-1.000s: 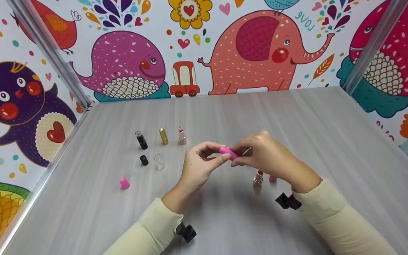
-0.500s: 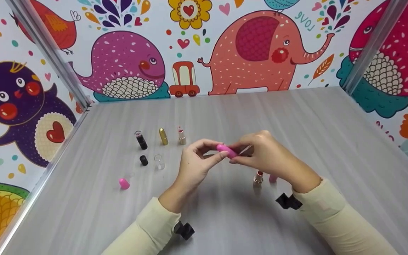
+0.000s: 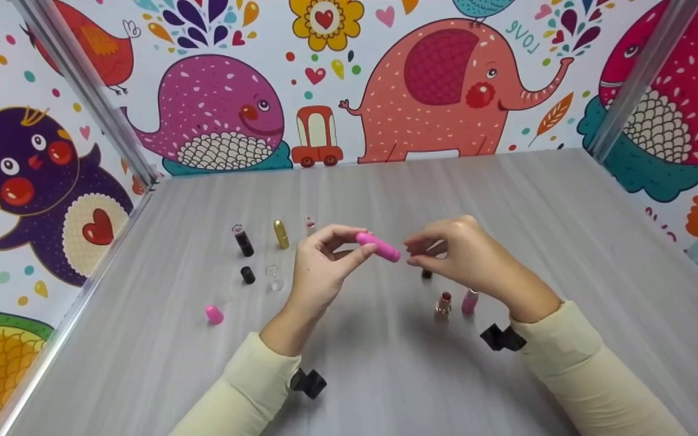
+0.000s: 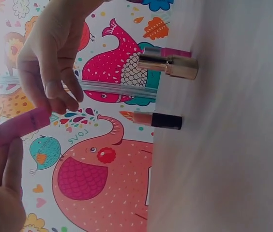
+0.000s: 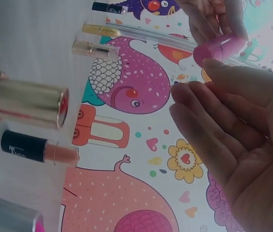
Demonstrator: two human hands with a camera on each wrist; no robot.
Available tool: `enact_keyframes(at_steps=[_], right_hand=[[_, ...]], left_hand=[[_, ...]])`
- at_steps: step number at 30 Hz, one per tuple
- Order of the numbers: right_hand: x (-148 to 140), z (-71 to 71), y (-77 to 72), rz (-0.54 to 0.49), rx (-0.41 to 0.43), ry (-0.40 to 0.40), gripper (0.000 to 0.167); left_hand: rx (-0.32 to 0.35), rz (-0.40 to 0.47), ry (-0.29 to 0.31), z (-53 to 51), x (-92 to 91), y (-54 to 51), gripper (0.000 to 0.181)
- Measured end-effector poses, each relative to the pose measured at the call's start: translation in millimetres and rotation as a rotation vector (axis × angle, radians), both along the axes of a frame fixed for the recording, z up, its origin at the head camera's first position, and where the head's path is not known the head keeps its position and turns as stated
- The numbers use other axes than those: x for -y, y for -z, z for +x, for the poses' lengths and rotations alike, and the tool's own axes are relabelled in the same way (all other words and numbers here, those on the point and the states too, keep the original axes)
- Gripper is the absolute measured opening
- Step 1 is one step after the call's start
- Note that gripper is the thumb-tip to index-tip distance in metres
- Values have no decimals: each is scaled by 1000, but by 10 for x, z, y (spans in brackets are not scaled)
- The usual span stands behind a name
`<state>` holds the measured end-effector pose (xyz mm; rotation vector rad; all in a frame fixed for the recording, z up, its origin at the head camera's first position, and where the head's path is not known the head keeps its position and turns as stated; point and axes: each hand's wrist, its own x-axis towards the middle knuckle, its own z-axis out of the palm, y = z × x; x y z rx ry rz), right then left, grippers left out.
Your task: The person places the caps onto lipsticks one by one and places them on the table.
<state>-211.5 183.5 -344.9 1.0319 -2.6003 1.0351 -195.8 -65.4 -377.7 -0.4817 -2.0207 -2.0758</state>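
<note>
A pink lipstick tube (image 3: 378, 246) is pinched between the thumb and fingers of my left hand (image 3: 319, 269), held in the air and tilted down to the right. My right hand (image 3: 467, 254) hovers a small gap away from the tube's lower end, its fingers loosely bent with nothing between them. In the left wrist view the tube (image 4: 20, 126) looks closed along its length. Below the right hand stand an uncapped gold lipstick (image 3: 443, 307), a pink and silver lipstick (image 3: 470, 301) and a black-based lipstick (image 4: 165, 121), mostly hidden in the head view.
Toward the back left stand a black lipstick (image 3: 243, 240), a gold bullet-shaped lipstick (image 3: 281, 234) and a clear-topped lipstick (image 3: 310, 226), partly behind the left hand. Nearer are a black cap (image 3: 248, 275), a clear cap (image 3: 274, 280) and a pink cap (image 3: 214, 314). Printed walls enclose the table.
Both hands gripped the pink lipstick tube earlier. The right hand has let go and drawn away to the right, while the left hand has carried the tube a little left and up.
</note>
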Motion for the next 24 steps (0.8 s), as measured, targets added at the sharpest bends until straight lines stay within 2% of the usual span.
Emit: enact_keyframes(at_steps=[7, 15, 24], right_hand=[[-149, -34, -19, 46, 11, 43, 26], [-375, -83, -37, 75, 49, 68, 29], [-529, -163, 20, 89, 119, 72, 29]], left_hand=[[-31, -151, -50, -114, 57, -1, 22], [11, -211, -61, -330, 98, 29, 21], [54, -289, -88, -573, 88, 79, 21]])
